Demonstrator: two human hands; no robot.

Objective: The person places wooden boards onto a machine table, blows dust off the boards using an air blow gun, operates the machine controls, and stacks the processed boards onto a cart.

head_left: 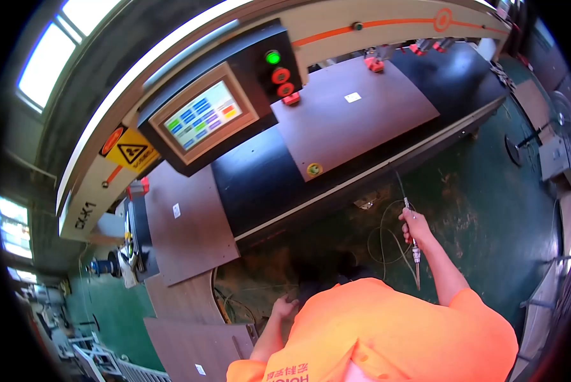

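My right hand [414,226] is closed around an air blow gun [416,253], held over the floor in front of the machine. Its long thin nozzle points up toward the machine table's front edge, and a thin clear hose [369,245] loops beside it. Low by my body hangs my left hand [285,307], fingers loosely apart and nothing seen in it. The nearest thing to that hand is a brown panel [196,347] at lower left. On the black machine table [250,184] lie two more brown panels, one at right [355,121] and one at left [190,229], each with a white label.
A beam machine spans the table, carrying a touchscreen [203,114], a green button [273,58] and red buttons. Red clamps [374,64] hang beneath it. A round yellow-green sticker [314,169] sits at the right panel's corner. Cables [234,305] lie near my left hand.
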